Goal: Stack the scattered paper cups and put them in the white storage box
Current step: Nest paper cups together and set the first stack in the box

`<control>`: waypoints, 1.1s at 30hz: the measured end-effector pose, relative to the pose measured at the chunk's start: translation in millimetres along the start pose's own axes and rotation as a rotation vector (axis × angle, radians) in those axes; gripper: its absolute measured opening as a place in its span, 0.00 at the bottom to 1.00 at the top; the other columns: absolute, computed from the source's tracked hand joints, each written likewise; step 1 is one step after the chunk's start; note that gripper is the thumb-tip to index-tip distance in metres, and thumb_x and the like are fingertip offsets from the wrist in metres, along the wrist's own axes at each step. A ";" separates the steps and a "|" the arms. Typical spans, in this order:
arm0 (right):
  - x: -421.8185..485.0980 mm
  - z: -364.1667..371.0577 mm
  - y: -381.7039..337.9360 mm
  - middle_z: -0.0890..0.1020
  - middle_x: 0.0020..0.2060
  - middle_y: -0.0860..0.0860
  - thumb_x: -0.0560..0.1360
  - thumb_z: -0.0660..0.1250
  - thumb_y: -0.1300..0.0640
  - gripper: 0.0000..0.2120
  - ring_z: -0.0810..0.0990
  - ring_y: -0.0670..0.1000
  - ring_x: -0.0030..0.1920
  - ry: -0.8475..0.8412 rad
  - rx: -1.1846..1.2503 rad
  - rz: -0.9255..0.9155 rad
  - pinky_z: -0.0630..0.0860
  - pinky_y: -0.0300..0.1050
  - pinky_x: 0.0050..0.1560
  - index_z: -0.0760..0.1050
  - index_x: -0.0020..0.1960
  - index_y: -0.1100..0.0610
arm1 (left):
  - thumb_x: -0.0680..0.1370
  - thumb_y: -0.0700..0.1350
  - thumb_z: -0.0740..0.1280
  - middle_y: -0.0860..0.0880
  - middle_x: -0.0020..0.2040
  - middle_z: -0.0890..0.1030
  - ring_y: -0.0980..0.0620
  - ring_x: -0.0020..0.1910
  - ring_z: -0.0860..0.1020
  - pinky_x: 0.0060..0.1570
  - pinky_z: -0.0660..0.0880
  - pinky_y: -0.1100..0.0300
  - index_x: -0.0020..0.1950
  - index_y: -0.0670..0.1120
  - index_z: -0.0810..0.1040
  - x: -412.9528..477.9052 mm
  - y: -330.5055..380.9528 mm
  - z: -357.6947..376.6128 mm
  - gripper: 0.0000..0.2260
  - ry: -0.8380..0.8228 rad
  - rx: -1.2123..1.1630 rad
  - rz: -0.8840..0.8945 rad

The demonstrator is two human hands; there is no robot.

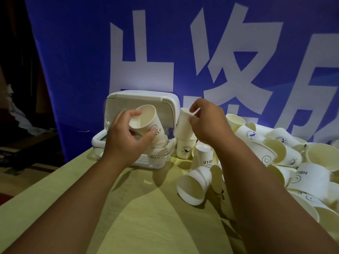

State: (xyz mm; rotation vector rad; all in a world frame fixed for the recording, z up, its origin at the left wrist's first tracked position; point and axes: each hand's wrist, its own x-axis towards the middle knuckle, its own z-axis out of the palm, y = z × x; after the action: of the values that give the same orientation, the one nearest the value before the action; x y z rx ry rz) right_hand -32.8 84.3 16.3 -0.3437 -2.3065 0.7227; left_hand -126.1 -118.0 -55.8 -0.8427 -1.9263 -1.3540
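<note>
The left hand (126,138) curls round a tilted cup (146,120), its mouth toward the camera, over the open white box (139,99), which has more cups inside. The right hand (207,125) pinches the rim of a second cup (183,125), nested upright on another just beside the box. A heap of cups (275,153) crowds the table (146,217) to the right, before a blue banner (73,61). The cups are white paper, printed "HELLO", smileys or round badges.
</note>
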 end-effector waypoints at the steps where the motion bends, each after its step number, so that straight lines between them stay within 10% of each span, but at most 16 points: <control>1: 0.1 0.4 -1.6 0.79 0.55 0.52 0.76 0.71 0.60 0.14 0.79 0.55 0.50 0.033 0.026 -0.001 0.82 0.53 0.50 0.73 0.58 0.48 | 0.68 0.65 0.73 0.58 0.58 0.74 0.58 0.52 0.79 0.42 0.80 0.63 0.65 0.59 0.70 1.2 -2.2 2.2 0.28 0.023 -0.014 -0.022; 8: 0.5 8.1 -10.5 0.81 0.56 0.52 0.76 0.71 0.62 0.14 0.75 0.51 0.49 0.193 0.102 -0.026 0.71 0.41 0.44 0.76 0.60 0.52 | 0.71 0.58 0.78 0.58 0.64 0.73 0.57 0.61 0.77 0.55 0.78 0.60 0.73 0.59 0.62 9.2 -16.3 21.2 0.36 0.115 -0.113 -0.109; 21: -8.1 35.4 -29.7 0.81 0.53 0.50 0.77 0.70 0.62 0.12 0.75 0.49 0.46 0.239 0.184 -0.108 0.73 0.42 0.46 0.76 0.59 0.51 | 0.74 0.63 0.72 0.53 0.69 0.72 0.47 0.66 0.74 0.63 0.77 0.44 0.75 0.55 0.68 6.8 -23.8 43.1 0.32 -0.253 0.233 -0.273; 33: -19.6 60.1 -27.2 0.82 0.49 0.52 0.73 0.71 0.67 0.18 0.75 0.52 0.45 0.041 -0.123 -0.238 0.77 0.51 0.53 0.78 0.58 0.50 | 0.46 0.89 0.55 0.56 0.65 0.78 0.44 0.67 0.73 0.63 0.74 0.39 0.71 0.65 0.68 2.1 -33.7 31.4 0.56 -0.410 0.364 -0.379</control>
State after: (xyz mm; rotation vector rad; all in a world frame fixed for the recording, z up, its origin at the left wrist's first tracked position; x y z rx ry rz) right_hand -60.6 29.6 -14.9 -0.1336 -2.3079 0.4531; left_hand -158.2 -96.8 -81.3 -0.6266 -2.6583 -1.0254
